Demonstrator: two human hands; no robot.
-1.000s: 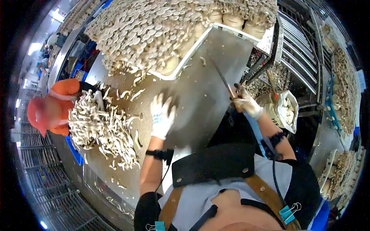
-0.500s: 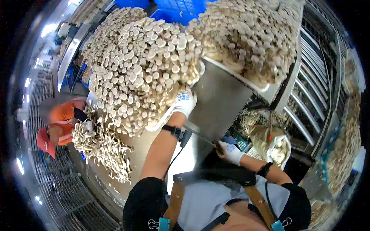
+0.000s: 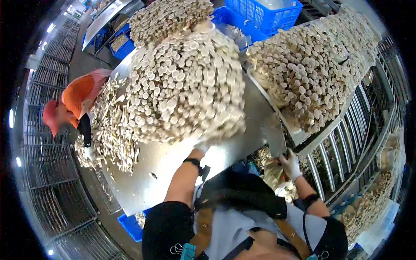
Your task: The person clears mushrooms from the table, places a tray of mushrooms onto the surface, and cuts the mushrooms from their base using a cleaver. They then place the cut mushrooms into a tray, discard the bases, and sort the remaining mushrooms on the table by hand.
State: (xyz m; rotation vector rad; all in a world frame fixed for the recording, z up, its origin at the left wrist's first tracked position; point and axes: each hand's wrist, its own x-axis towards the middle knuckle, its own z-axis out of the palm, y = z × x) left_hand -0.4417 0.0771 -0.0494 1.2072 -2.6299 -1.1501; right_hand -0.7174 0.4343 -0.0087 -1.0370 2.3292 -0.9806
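My left hand (image 3: 202,146), in a white glove, is at the near edge of a big mushroom clump (image 3: 186,86) with pale round caps. Its fingers are mostly hidden under the caps, and the clump's right side is smeared by motion. To the right, my gloved right hand (image 3: 291,166) is closed around the handle of a broad-bladed knife (image 3: 275,135), the blade pointing up and away from me. Beneath the clump lies a shiny metal table (image 3: 162,162). Loose mushrooms (image 3: 115,130) are heaped at its left.
More mushroom clumps (image 3: 307,73) stand on a tray beside metal rollers (image 3: 342,141) at right. Blue crates (image 3: 264,17) sit at the back. A co-worker in orange (image 3: 84,93) reaches a gloved hand (image 3: 89,153) into the loose heap. Below the knife is an open sack (image 3: 274,175).
The view has swung. The clump at my left hand has shifted over the table, its caps now covering most of that hand. My right hand has moved right, raising the knife beside the tray.
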